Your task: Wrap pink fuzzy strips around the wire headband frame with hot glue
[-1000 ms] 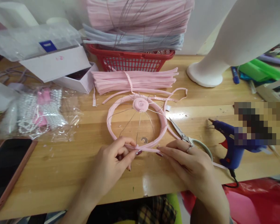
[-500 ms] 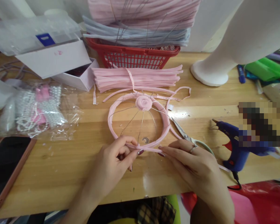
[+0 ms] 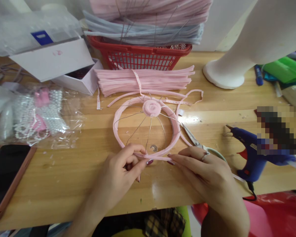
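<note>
A round wire frame wrapped in pink fuzzy stems lies on the table, its bare wires running in to a coiled pink hub. At the near edge of the ring, my left hand pinches the rim and a pink pipe cleaner between thumb and forefinger. My right hand pinches the same pipe cleaner a little to the right, holding it stretched along the rim. Scissors lie just beyond my right hand, their handle partly hidden by it.
Behind the ring lie a bundle of pink pipe cleaners and a red basket piled with more. A blue glue gun rests at the right. On the left are a bag of pearl beads, a white box and a phone.
The view has shifted very slightly. Both hands keep their pinch at the near rim, and the ring and pipe cleaner look almost the same.
</note>
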The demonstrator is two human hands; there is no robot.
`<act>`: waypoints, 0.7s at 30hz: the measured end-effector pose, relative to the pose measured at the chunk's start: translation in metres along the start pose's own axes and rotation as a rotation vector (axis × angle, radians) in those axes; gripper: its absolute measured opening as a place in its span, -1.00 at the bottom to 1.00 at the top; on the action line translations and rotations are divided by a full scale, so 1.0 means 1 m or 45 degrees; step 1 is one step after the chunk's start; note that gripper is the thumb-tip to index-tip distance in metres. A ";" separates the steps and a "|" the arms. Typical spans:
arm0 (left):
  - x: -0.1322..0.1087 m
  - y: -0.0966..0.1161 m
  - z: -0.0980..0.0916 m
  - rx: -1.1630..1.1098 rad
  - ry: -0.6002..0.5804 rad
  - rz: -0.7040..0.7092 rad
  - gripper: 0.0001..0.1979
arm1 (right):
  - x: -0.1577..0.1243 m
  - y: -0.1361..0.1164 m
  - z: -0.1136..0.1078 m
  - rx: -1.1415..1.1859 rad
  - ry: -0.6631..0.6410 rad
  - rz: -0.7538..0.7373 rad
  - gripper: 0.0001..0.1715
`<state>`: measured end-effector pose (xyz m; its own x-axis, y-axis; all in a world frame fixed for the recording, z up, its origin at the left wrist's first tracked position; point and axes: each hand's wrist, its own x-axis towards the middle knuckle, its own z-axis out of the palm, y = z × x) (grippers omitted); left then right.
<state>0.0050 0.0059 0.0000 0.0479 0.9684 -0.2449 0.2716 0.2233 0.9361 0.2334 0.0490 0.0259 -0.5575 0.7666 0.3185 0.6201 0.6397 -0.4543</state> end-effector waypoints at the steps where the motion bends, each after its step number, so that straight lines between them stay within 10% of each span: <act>1: 0.000 0.000 0.000 -0.008 0.000 -0.006 -0.96 | 0.000 0.000 0.000 0.002 0.003 -0.003 -0.65; 21: 0.001 0.005 0.002 -0.062 0.087 0.009 -0.97 | 0.002 -0.001 0.000 0.042 -0.020 0.021 -0.67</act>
<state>0.0080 0.0076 0.0037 -0.0169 0.9749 -0.2219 0.2245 0.2199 0.9493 0.2321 0.0501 0.0270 -0.5563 0.7760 0.2973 0.6108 0.6244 -0.4869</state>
